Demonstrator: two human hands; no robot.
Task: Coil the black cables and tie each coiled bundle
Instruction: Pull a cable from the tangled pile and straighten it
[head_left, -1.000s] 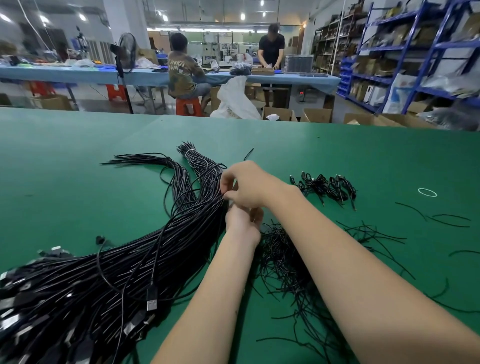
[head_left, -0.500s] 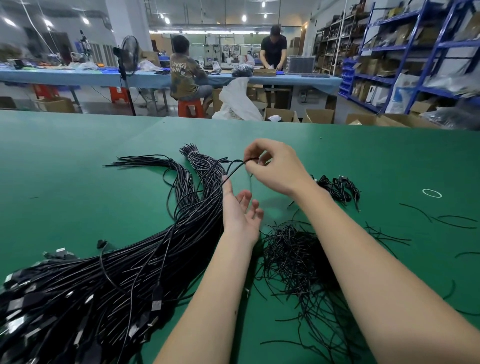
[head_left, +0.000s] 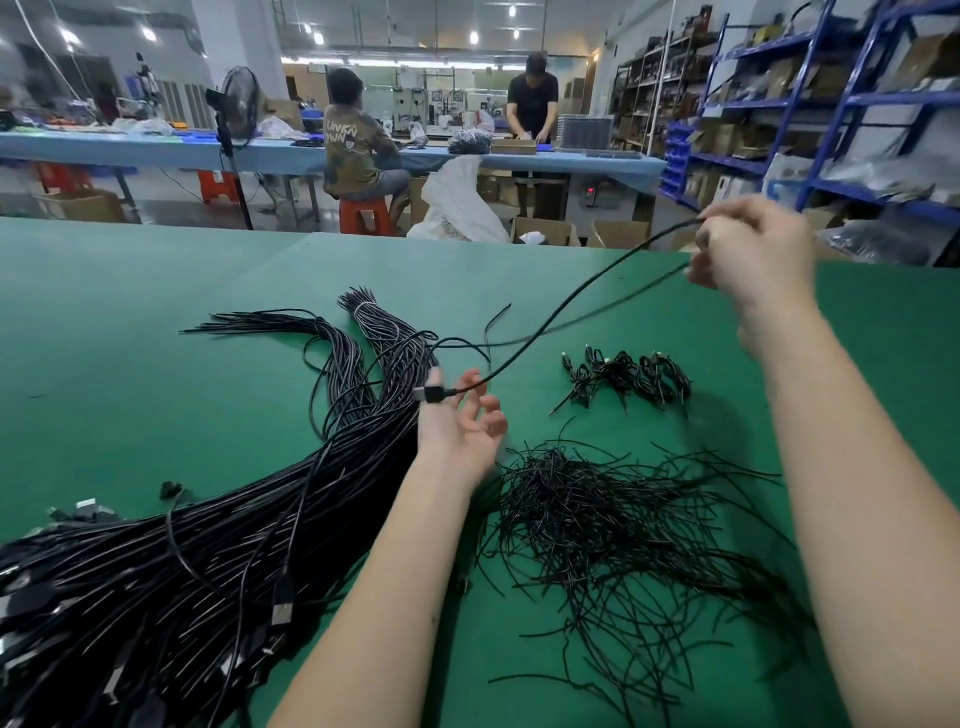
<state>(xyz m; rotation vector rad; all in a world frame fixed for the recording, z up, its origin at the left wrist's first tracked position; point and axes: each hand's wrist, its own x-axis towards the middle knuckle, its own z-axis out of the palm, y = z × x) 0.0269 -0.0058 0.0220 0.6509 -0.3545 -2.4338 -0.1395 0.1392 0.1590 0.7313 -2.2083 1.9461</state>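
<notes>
stretching cable (head_left: 561, 306) between hands (both pinching)

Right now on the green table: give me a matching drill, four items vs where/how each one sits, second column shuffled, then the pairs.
Items
1. single black cable
2. big cable bundle
3. tied coils
4. loose twist ties

States
A. scattered heap between the two forearms
B. stretched in the air from left hand to raised right hand
C. small cluster on the table, beyond the heap of ties
D. long thick mass lying left of the left arm

Pairs: 1-B, 2-D, 3-C, 4-A
</notes>
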